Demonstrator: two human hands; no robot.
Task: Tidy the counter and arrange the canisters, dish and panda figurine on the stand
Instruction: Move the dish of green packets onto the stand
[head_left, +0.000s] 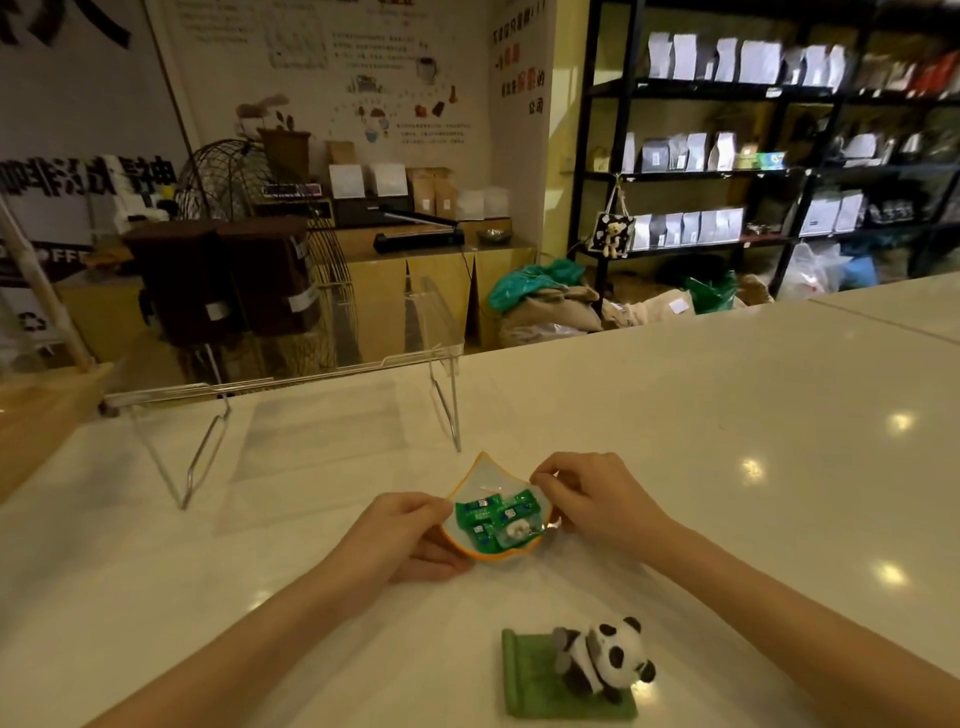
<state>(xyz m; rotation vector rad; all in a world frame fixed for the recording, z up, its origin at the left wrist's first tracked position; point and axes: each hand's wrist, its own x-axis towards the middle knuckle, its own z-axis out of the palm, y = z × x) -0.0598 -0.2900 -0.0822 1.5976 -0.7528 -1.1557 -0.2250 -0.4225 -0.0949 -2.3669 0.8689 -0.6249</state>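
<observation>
We see a glossy white worktop (675, 415). On it stand a clear acrylic stand (291, 379) at the far left and a panda figurine (597, 670) on its green base near us.

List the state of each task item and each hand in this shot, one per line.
Dish: held over the counter, filled with green wrapped candies.
Left hand: grip closed on the dish's left edge.
Right hand: fingertips pinching at the dish's right rim.
Panda figurine: upright on its green base, on the counter, untouched.
Clear stand: standing on the counter, two dark canisters on its left part.
</observation>
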